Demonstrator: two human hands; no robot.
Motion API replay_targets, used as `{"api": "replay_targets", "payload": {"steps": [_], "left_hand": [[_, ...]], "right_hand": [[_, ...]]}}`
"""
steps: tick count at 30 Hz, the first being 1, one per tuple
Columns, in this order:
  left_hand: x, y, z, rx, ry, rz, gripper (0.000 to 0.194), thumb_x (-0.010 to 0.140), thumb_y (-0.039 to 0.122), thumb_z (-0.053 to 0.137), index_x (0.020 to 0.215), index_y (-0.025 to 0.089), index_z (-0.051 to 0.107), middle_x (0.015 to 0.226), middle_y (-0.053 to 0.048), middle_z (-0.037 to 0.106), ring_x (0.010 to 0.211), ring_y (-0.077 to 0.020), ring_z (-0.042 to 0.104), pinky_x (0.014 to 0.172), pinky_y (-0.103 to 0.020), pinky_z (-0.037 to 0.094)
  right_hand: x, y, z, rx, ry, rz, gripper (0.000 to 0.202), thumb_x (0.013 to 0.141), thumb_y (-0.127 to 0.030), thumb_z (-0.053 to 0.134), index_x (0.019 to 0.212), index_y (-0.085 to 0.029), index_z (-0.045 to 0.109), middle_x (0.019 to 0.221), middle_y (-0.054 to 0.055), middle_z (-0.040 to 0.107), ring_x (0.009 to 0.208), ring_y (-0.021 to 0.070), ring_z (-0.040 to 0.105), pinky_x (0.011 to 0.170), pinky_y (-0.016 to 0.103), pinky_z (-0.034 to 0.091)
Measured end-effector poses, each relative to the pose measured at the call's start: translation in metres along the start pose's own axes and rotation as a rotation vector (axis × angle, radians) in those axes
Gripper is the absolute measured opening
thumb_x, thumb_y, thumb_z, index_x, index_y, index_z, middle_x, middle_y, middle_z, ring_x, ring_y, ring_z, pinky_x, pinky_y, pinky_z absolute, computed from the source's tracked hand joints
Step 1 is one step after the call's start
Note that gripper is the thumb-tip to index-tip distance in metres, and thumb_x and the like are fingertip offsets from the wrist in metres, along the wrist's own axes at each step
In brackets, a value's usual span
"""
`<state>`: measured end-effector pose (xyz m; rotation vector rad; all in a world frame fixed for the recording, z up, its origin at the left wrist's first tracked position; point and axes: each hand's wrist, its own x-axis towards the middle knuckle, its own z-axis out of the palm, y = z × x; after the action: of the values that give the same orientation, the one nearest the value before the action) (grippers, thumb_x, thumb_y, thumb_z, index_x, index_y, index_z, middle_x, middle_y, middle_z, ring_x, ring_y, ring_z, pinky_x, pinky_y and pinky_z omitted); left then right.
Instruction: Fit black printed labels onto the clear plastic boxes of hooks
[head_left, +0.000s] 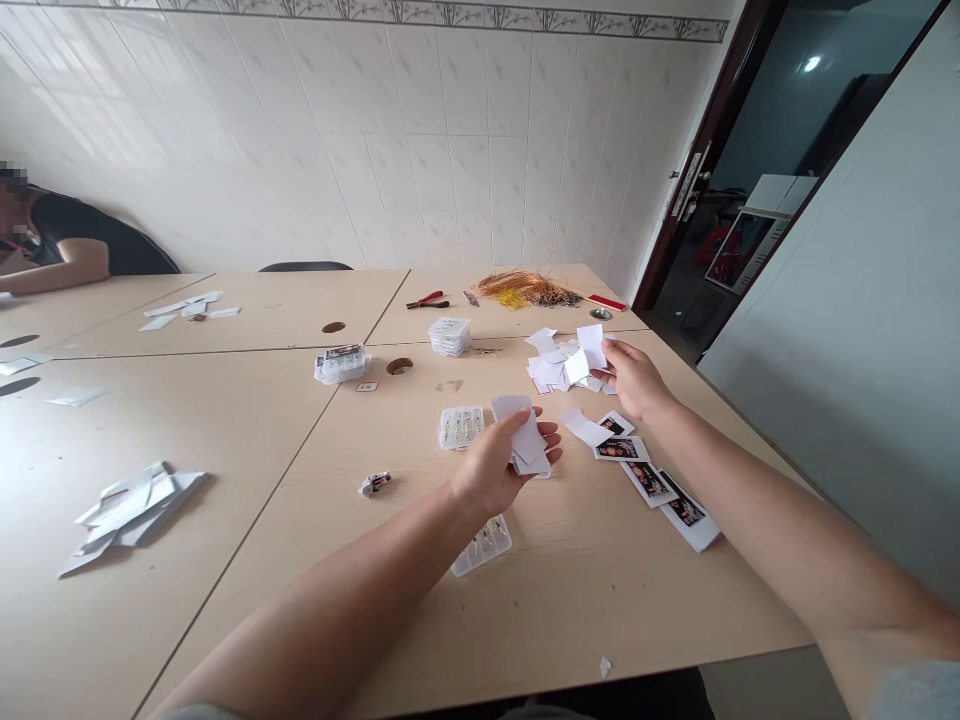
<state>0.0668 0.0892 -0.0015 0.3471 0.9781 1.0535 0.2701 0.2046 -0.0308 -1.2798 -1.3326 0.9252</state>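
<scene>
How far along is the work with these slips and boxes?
Probably done: the clear boxes, neatly stacked. In hand: a bunch of white slips in the left hand, one slip in the right hand. Seemingly left: the loose slip pile and the unstacked, filled box.

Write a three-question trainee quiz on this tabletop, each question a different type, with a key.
1. True or false: the left hand holds several white paper slips.
2. Multiple choice: where is the loose tangle of thin copper-coloured wire?
A) Under the left hand
B) At the far side of the pale wooden table
C) Inside a clear plastic box
3. Fill in the blank: the metal pliers have one black handle and one ____ handle.

Key: 1 true; 2 B; 3 red.
</scene>
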Motion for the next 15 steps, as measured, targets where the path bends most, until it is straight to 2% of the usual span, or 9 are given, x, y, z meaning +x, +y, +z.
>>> {"api": "replay_targets", "payload": {"steps": [4,8,12,15], "left_hand": [[0.003,0.001,0.000,-0.013,0.025,0.009,0.010,0.099,0.016,0.051,0.096,0.013,0.060,0.072,-0.008,0.069,0.061,-0.0171,0.069,0.060,-0.029,0.059],[0.006,0.001,0.000,-0.029,0.020,0.001,0.007,0.098,0.016,0.054,0.094,0.014,0.060,0.073,-0.008,0.069,0.063,-0.0160,0.069,0.062,-0.027,0.059],[0.005,0.002,0.000,-0.042,-0.058,-0.024,0.020,0.101,0.026,0.055,0.090,0.012,0.063,0.077,-0.010,0.071,0.065,-0.0165,0.070,0.065,-0.029,0.061],[0.001,0.005,0.001,-0.058,-0.104,-0.028,0.028,0.101,0.034,0.055,0.089,0.012,0.066,0.078,-0.008,0.071,0.064,-0.0149,0.069,0.064,-0.026,0.059]], "right_hand": [[-0.011,-0.006,-0.004,0.137,-0.025,0.012,0.033,0.100,-0.043,0.059,0.117,-0.016,0.065,0.112,0.007,0.070,0.093,0.0187,0.070,0.081,0.039,0.060],[-0.034,-0.015,-0.003,0.151,-0.134,-0.081,0.042,0.102,-0.054,0.049,0.113,-0.018,0.067,0.110,0.009,0.074,0.096,0.0209,0.073,0.082,0.040,0.062],[-0.073,-0.030,0.000,0.045,-0.288,-0.307,0.040,0.102,-0.053,0.045,0.111,-0.023,0.069,0.107,0.007,0.078,0.097,0.0222,0.075,0.080,0.037,0.063],[-0.098,-0.038,0.002,-0.105,-0.394,-0.562,0.025,0.100,-0.039,0.057,0.114,-0.024,0.071,0.105,0.006,0.079,0.097,0.0215,0.075,0.085,0.037,0.062]]}}
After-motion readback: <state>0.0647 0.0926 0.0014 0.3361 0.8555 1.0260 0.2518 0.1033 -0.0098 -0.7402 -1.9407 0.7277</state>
